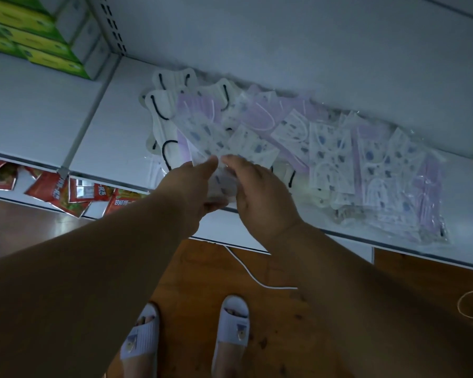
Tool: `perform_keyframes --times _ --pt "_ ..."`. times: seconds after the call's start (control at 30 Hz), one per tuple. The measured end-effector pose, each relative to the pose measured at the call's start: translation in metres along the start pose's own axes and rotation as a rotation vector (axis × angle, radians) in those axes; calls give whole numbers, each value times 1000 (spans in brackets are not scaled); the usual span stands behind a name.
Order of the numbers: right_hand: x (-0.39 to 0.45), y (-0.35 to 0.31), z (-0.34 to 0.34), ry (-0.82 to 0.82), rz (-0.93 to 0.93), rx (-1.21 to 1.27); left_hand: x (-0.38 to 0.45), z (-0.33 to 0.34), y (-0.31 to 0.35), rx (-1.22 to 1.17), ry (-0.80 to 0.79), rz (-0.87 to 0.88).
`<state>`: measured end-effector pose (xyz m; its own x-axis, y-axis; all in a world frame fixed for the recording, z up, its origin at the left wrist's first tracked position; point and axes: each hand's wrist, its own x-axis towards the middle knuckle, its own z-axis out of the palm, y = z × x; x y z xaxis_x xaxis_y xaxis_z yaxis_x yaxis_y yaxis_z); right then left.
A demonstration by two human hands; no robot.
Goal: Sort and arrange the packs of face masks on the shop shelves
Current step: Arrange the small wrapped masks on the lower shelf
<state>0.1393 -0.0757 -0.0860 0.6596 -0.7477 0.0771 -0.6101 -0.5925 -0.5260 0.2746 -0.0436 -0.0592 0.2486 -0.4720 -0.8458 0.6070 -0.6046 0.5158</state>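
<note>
A loose heap of face mask packs lies on the white shelf. Some packs are white with blue spots, some are lilac, and several at the left are cream with black ear loops. At the shelf's front edge both my hands meet on one clear spotted pack. My left hand holds it from the left with the thumb underneath. My right hand grips it from the right, fingers curled over its top.
Green and yellow boxes are stacked on the shelf at the far left beside a slotted upright. Red snack packets lie on a lower shelf. A white cord runs over the wooden floor by my slippers.
</note>
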Motion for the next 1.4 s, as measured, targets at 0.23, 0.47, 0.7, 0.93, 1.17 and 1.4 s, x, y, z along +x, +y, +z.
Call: perform_keyframes --times 0.23,0.47,0.7,0.93,1.17,1.4 --pt "-7 19 -6 140 8 -42 3 -10 0 58 84 62" --pt "-6 -7 -12 169 267 341 -10 -7 -4 -32 -3 5" --pt "-26 -3 -32 -110 269 395 -10 10 -14 89 -38 47" --pt "-26 75 -54 -210 655 -261 -7 33 -28 141 -11 106" --pt "-37 82 -55 141 579 -136 -2 46 -33 185 11 130" --pt "-48 23 -48 183 242 128 -15 52 -28 156 -70 175"
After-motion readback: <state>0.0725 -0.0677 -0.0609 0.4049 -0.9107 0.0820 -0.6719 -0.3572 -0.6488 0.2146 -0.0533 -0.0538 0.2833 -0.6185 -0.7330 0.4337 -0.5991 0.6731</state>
